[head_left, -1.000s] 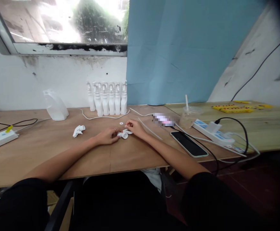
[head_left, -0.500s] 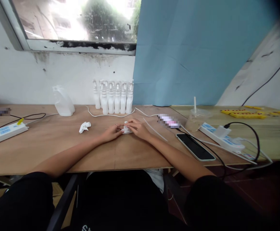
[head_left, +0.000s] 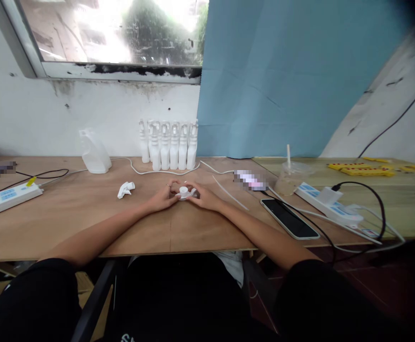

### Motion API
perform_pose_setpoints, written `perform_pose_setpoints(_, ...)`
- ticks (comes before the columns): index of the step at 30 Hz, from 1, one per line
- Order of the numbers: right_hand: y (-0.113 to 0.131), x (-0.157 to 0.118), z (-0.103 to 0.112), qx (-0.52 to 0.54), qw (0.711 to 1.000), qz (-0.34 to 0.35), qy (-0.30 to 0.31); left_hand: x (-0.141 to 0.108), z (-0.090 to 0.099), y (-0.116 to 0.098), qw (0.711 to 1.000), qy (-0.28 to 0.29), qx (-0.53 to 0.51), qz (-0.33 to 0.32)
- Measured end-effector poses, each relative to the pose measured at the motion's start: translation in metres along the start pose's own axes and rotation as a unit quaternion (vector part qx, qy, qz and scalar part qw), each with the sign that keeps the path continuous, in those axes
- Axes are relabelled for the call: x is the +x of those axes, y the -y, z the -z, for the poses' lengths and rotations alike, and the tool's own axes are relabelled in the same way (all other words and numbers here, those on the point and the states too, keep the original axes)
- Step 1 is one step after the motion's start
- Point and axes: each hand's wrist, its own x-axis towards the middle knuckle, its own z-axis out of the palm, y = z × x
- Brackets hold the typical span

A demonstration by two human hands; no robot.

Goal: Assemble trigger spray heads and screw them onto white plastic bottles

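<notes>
A small white plastic part with a round top (head_left: 183,190) is between my two hands above the wooden table (head_left: 143,232). My left hand (head_left: 163,197) grips its left side, thumb in front and fingers curled behind. From the right, my right hand (head_left: 204,196) pinches the same part with thumb and fingers. Left of my hands a white spray trigger head (head_left: 126,189) lies on the table. A thin clear tube (head_left: 230,193) lies to the right of my right hand.
Several white spray bottles (head_left: 173,149) stand by the wall, and a translucent bottle (head_left: 96,154) stands left of them. To the right are a phone (head_left: 290,218), a plastic cup (head_left: 291,178) and a power strip (head_left: 330,204). Another power strip (head_left: 9,199) lies far left.
My fingers have drawn apart and rounded at the sides of the white part, so its round top now shows. My right hand has moved slightly down and off its top.
</notes>
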Motion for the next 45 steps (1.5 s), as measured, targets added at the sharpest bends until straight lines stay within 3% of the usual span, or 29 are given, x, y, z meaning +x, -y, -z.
perform_pose_setpoints(8,-0.003,0.002,-0.002,-0.016,1.0,0.011,0.015,-0.002,0.004,-0.002,0.977,0.016,0.206,-0.043)
perform_pose_setpoints(28,-0.006,0.002,-0.003,-0.017,0.999,0.038,-0.032,0.002,0.002,0.008,0.974,0.023,0.215,-0.06)
perform_pose_setpoints(35,0.008,0.003,-0.006,-0.124,0.991,0.058,-0.013,0.001,0.0,0.014,0.964,0.024,0.25,-0.083)
perform_pose_setpoints(38,0.011,0.006,-0.008,-0.078,0.995,0.058,0.003,0.0,0.001,0.014,0.963,0.03,0.25,-0.091)
perform_pose_setpoints(41,0.006,0.009,-0.006,0.035,0.998,0.044,0.004,0.0,0.0,0.013,0.965,0.03,0.244,-0.091)
perform_pose_setpoints(45,-0.01,0.012,0.009,0.142,0.989,-0.038,-0.028,0.002,-0.002,0.008,0.96,0.031,0.271,-0.068)
